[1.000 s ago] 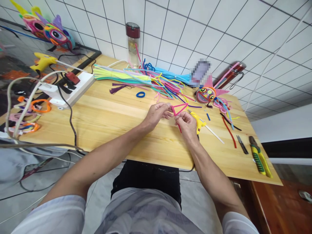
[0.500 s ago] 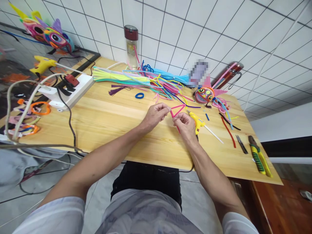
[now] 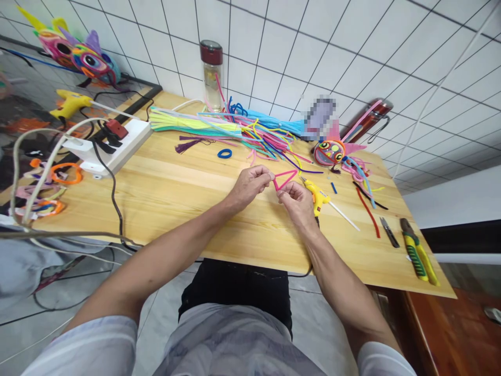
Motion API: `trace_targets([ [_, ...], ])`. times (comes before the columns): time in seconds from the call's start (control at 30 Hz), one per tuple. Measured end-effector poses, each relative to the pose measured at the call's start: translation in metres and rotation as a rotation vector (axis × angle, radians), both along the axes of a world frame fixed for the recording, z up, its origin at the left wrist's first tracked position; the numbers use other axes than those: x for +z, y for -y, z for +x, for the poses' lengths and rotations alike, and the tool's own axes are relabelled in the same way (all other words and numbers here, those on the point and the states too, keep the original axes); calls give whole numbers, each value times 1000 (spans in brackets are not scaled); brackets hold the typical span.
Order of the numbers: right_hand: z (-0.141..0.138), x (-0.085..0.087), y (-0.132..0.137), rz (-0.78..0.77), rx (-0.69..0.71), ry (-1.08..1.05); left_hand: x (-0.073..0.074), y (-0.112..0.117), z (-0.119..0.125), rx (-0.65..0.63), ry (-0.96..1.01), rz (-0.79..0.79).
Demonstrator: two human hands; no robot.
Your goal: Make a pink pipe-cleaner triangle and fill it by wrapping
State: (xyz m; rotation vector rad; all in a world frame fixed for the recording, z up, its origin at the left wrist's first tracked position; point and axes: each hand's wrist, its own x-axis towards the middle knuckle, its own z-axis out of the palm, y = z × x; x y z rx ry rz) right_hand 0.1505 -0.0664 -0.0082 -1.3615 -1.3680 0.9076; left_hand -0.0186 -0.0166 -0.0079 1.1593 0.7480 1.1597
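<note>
A pink pipe cleaner [image 3: 285,174], bent into a narrow triangle, is held above the middle of the table. My left hand [image 3: 252,185] pinches its left corner between thumb and fingers. With thumb and forefinger, my right hand [image 3: 296,202] grips the lower side of the same pipe cleaner; its fingers cover part of it. Just right of that hand lies a yellow glue gun [image 3: 316,196] with a white glue stick out of its back. Behind both hands is a heap of loose coloured pipe cleaners [image 3: 270,141], and a blue ring [image 3: 224,153] lies to the left.
A bundle of yellow-green pipe cleaners [image 3: 195,124] lies toward the wall, near a glass bottle [image 3: 212,78]. At right are a decorated fish-like face [image 3: 329,152], a small cutter [image 3: 389,232] and pliers [image 3: 418,253]. A power strip [image 3: 117,149] with cables stands left.
The loose pink end that hung below my right hand no longer shows. Both hands keep nearly the same place and grip.
</note>
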Motion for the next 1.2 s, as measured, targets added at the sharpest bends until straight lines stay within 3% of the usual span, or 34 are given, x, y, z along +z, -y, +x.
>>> trace_targets([
  [0.2, 1, 5, -1, -9, -20, -63, -1, -2, 2, -68, 5, -18],
  [0.9, 2, 5, 1, 8, -6, -31, -3, -2, -1, -87, -38, 30],
  [1.2, 3, 10, 0, 19, -37, -52, -7, 2, 0, -190, -95, 66],
])
